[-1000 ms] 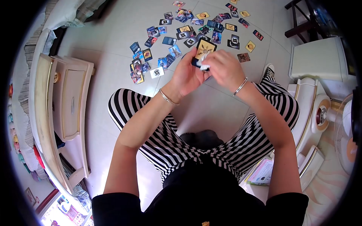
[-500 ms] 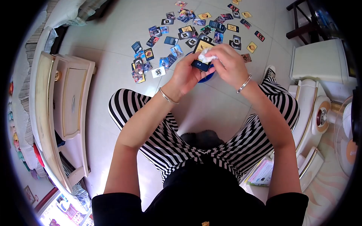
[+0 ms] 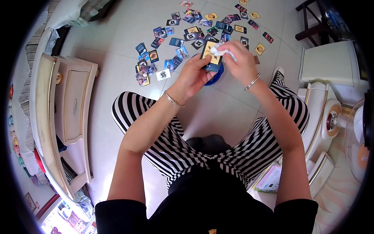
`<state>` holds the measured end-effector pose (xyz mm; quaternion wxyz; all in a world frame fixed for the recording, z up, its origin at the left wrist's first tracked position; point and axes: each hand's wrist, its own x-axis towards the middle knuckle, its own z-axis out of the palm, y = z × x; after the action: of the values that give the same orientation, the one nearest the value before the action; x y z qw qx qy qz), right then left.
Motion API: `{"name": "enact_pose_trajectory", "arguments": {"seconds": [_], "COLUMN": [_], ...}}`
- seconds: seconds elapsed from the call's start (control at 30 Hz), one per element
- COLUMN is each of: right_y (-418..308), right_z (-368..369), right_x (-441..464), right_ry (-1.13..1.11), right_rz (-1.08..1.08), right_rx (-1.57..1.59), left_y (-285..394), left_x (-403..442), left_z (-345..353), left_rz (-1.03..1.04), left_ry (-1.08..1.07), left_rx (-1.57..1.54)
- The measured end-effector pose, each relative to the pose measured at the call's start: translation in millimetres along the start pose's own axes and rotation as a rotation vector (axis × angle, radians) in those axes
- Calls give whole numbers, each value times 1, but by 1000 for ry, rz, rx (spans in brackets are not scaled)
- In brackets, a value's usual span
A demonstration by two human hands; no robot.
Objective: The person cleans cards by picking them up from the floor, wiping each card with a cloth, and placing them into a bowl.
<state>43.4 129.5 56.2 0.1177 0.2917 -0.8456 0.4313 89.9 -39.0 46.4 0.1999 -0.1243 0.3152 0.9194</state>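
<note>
My left hand (image 3: 193, 75) grips a trading card (image 3: 207, 58) with a yellow picture panel and dark border, the thumb over its left edge. Bunched white tissue (image 3: 219, 50) is pinched in my right hand (image 3: 240, 64), at the card's upper right side; whether it touches the card I cannot tell. Below the held card, partly hidden by my left hand, a blue round container (image 3: 218, 76) sits on the floor. Many similar cards lie scattered beyond my hands, among them a white card with a black swirl (image 3: 163, 74).
My striped legs (image 3: 134, 111) are spread on the tiled floor (image 3: 113, 37). At left stands a cream cabinet (image 3: 76, 105) with drawers. To the right are a white box-like unit (image 3: 330, 64), a fan (image 3: 356, 132) and a dark wooden stool (image 3: 309, 21).
My right hand has moved slightly up and right with the tissue, uncovering more of the card's yellow panel. The card has tilted a little; my left hand keeps its hold.
</note>
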Motion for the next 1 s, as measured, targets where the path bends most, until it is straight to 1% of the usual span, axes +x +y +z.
{"name": "enact_pose_trajectory", "arguments": {"seconds": [0.03,0.07,0.1,0.13,0.2,0.23,0.27,0.33,0.37,0.4,0.43,0.47,0.5,0.53,0.57,0.6,0.67,0.7,0.73,0.8,0.87,0.93,0.97,1.0], "right_y": [-2,-5,-11,-14,-15,-15,-13,-13,-9,-4,10,22,15,1,-7,-8,-3,8,13,20,26,42,65,71], "right_z": [2,3,3,4,7,8,7,-1,-3,-5,-4,-3,-4,-5,-4,-1,9,15,16,19,28,46,59,68], "right_x": [-3,-6,-10,-13,-18,-20,-19,-4,0,2,-1,-6,-4,1,4,3,0,-2,-4,-6,-8,-18,-26,-34], "right_ry": [-22,-47,-127,-130,-204,-224,-224,-60,-16,-20,-88,-156,-153,-135,-118,-118,-177,-167,-167,-238,-221,-164,-212,-218], "right_rz": [-67,-136,-72,-77,37,302,304,709,761,767,741,713,717,854,983,985,771,738,734,808,819,929,930,938], "right_rx": [22,45,92,94,350,577,577,1138,1222,1178,1246,1314,1315,1170,1020,1021,863,885,885,907,852,829,685,684], "left_y": [-1,-2,0,2,5,4,4,6,7,9,11,14,18,21,23,24,25,25,23,18,10,-8,-17,-28], "left_x": [2,6,7,9,10,11,11,9,8,7,6,5,4,4,5,6,5,4,5,8,16,29,35,42], "left_z": [-6,-13,-15,-17,-20,-19,-19,-20,-21,-18,-16,-15,-14,-14,-14,-13,-11,-8,-8,-11,-25,-42,-49,-61], "left_rz": [5,13,23,29,51,74,72,-1,-5,-10,-14,-18,-3,13,13,11,66,68,71,61,56,5,-78,-84], "left_ry": [-1,47,96,98,69,106,107,74,74,109,143,143,160,174,194,195,189,204,204,227,223,288,337,342], "left_rx": [1,-71,-144,-146,-219,-270,-271,-374,-372,-306,-240,-238,-71,95,188,187,378,444,445,517,560,521,465,459]}}
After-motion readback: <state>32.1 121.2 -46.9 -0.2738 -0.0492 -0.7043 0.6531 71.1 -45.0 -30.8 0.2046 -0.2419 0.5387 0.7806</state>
